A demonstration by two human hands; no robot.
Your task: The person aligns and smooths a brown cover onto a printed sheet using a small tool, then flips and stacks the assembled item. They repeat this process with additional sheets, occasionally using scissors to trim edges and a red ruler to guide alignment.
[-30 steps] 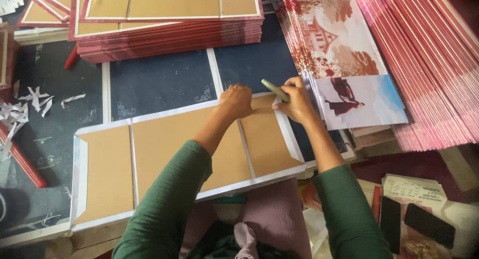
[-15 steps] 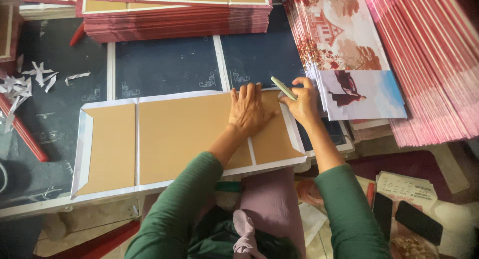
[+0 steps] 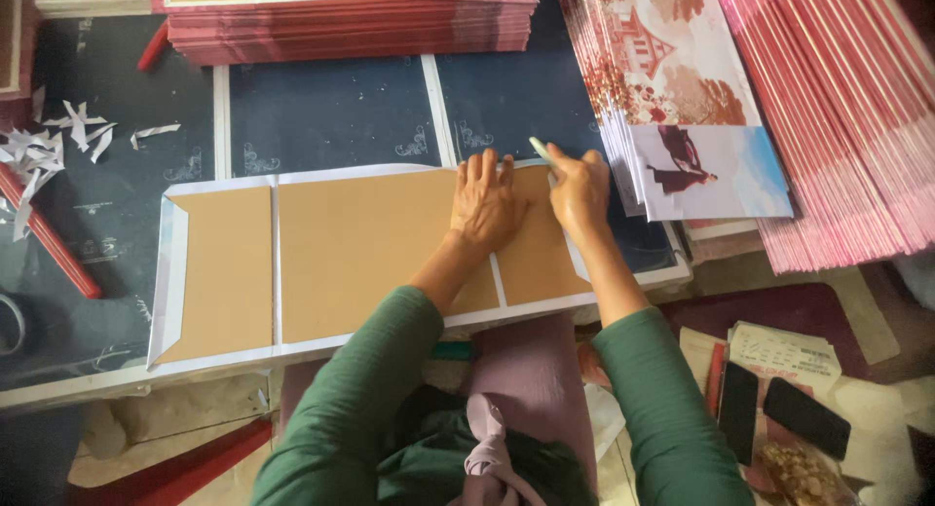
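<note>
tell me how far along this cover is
Done: the left flaps of the brown board cover look folded over. In hand: the left hand presses the board flat while the right hand works a small pale tool at the top right edge. Left: the right-end flap.

Two dark phones (image 3: pixel 774 409) lie lower right – flat black rectangles, screens off. Beside them sits a printed paper slip (image 3: pixel 784 350), pale.

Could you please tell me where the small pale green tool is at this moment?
In the head view, the pale green tool is in the right hand, at the top edge of the brown board, beside the left hand.
</note>
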